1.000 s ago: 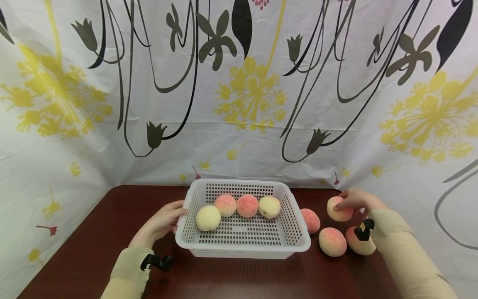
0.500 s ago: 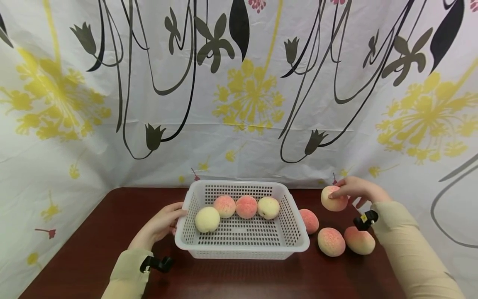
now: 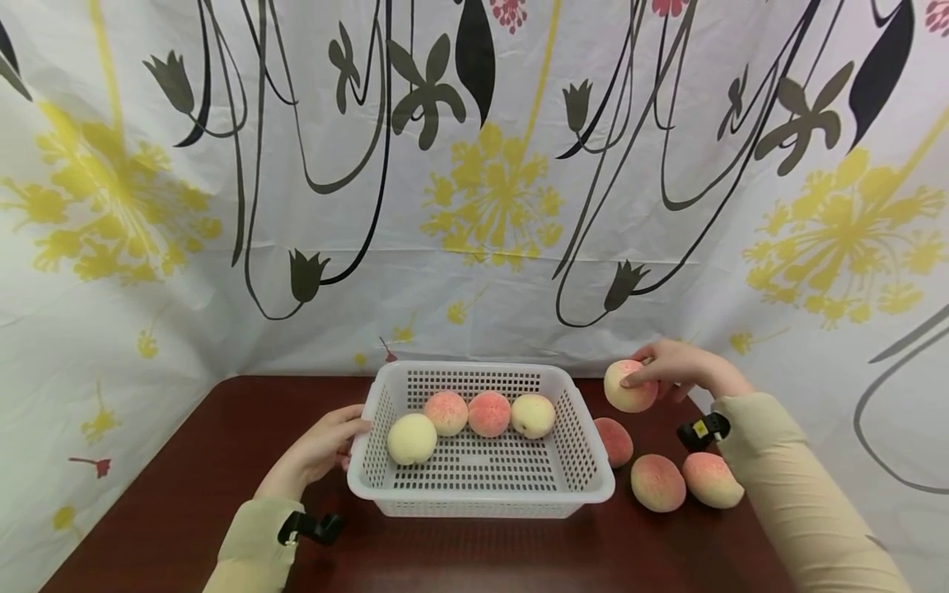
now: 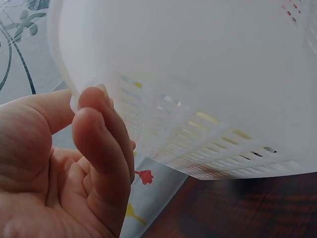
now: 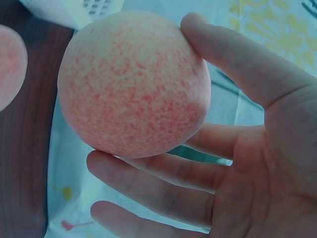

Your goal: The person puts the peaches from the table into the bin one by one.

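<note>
My right hand [image 3: 684, 367] holds a pale peach with a pink blush [image 3: 624, 389] above the table, just beyond the basket's right back corner. In the right wrist view the thumb lies along one side of the peach [image 5: 131, 91] and fingers curve under the other. At the left end of a white plastic basket [image 3: 482, 495], my left hand [image 3: 320, 449] grips the rim. The left wrist view shows its bent fingers [image 4: 101, 144] at the basket's edge. Inside the basket sit a pale yellow peach [image 3: 412, 439] at the left and several others along the back.
On the dark wood table [image 3: 200, 486], three more peaches lie right of the basket: a red one [image 3: 614, 442] by its side, a pink one [image 3: 658, 483], and a pink-yellow one [image 3: 712, 480]. A patterned white sheet [image 3: 474, 313] hangs behind the table.
My right hand has lifted the peach off the right side of the table and carried it left toward the basket. The left hand has stayed at the rim.
</note>
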Tool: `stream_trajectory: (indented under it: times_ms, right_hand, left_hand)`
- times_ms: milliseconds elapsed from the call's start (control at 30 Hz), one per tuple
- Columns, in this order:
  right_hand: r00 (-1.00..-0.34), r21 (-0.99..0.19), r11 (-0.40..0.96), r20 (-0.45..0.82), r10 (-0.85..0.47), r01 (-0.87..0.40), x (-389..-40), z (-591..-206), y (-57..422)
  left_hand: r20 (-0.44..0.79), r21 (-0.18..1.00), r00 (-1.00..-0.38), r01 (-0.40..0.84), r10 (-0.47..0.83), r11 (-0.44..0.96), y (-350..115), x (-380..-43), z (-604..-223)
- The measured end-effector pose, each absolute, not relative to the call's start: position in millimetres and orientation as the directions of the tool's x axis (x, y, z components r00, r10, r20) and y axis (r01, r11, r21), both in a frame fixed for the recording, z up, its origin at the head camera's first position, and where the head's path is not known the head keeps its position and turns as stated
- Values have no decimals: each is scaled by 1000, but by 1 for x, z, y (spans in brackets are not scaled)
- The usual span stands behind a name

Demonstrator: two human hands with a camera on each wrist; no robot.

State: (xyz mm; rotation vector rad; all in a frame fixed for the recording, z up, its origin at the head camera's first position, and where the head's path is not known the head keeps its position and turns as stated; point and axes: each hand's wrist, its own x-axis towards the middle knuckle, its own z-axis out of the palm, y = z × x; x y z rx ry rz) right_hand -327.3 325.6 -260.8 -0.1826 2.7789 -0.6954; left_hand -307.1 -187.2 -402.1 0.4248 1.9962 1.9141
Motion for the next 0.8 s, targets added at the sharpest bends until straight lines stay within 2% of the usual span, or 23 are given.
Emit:
stream_trajectory:
  times_ms: [400, 600, 800]
  right_hand:
    - [-946, -420, 896, -206, -250, -145, -329, -248, 280]
    - [-929, -411, 887, -198, -311, -210, -331, -252, 257]
    - [-912, -351, 896, -203, -356, -271, -335, -260, 232]
  left_hand:
    - [-19, 998, -913, 8, 407, 64, -190, -317, -418]
    - [-18, 998, -917, 7, 398, 62, -189, -317, -419]
    - [-14, 998, -917, 11, 398, 61, -190, -317, -420]
